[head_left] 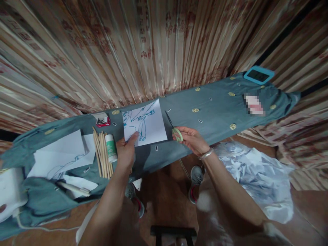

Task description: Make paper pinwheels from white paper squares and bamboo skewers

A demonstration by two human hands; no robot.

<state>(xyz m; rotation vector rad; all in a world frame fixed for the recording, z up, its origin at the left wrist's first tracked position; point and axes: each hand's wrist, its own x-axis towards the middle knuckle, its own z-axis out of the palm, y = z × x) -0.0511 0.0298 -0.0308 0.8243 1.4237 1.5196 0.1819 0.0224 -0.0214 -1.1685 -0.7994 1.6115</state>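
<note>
My left hand (126, 148) is closed on the lower left edge of a white sheet of paper (159, 124), its thumb on top. Blue line drawings cover much of that sheet. In my right hand (191, 139) is a pair of scissors (176, 133) with light green handles, gripped by the loops. Their dark blades point up and away, just right of the sheet's edge and apart from it. Close by my left hand lie a white and green glue stick (111, 148) and several thin wooden sticks (101, 152).
A grey-green cloth (184, 106) covers the long narrow table. On it are a red box of small metal pieces (103, 121), more papers (58, 150), a white device with a cable (11, 193) and a blue-framed clock (258, 75). A bag of paper scraps (253, 174) lies at right.
</note>
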